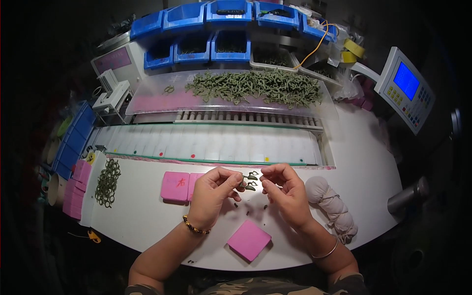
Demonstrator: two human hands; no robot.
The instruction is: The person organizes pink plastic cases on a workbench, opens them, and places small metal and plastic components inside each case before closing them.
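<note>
Between thumb and fingertips, my left hand (215, 191) pinches a small dark-green wax-like piece (251, 186) with curled, leaf-shaped ends pointing right. Just right of those ends is my right hand (286, 192), its thumb and forefinger curved with a small gap between them. No object shows in its fingers. Below the hands a square pink block (249, 240) lies flat on the white table. Left of my left hand sits another pink block (175, 186) with a red mark, beside a third that my hand partly covers. Small dark crumbs (247, 213) are scattered under my hands.
A twisted white cloth bundle (330, 206) lies right of my right hand, near a metal cylinder (408, 195). Green pieces (108, 183) lie at left. Behind are a white-plated track (216, 142), a heaped tray (157, 101), blue bins (184, 17) and a control panel (407, 88).
</note>
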